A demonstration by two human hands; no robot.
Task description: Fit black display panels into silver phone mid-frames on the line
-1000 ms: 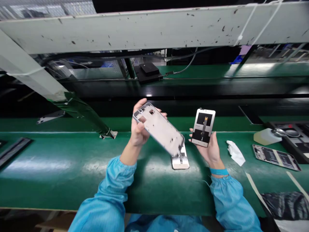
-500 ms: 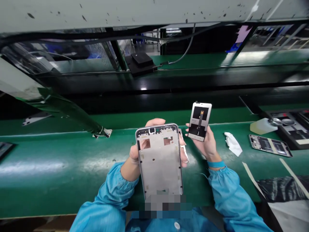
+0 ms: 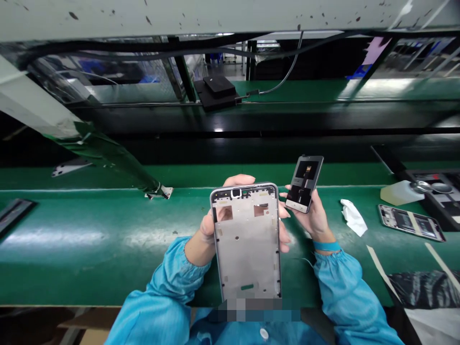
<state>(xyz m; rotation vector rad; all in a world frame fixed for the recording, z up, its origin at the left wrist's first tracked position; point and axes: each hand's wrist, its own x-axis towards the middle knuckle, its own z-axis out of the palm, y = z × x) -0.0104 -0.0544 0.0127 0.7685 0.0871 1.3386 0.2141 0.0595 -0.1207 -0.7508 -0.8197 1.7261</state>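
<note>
My left hand point(image 3: 205, 232) is wrapped round a bare metal phone frame point(image 3: 247, 249), held upright close to me. Its thumb lies along the left edge and the fingertips show past the top and right edges. The frame has two square cut-outs near the top and a small white-rimmed opening; its lower end is blurred out. My right hand point(image 3: 316, 218) grips a phone screen point(image 3: 304, 184), with its dark back and flex cable facing me. The screen stands tilted to the right of the frame, apart from it. Part of the right fingers is behind the screen.
On the green bench point(image 3: 89, 268) to the right lie a crumpled white tissue point(image 3: 354, 218), an opened phone point(image 3: 411, 222) and a bottle of yellowish liquid point(image 3: 398, 192). A green-wrapped post point(image 3: 122, 160) stands at the left. Further left lies a dark flat object point(image 3: 16, 213).
The phone screen has tilted in my right hand, and its back looks darker. A white-edged piece behind the frame is out of sight now. The whole view has shifted slightly.
</note>
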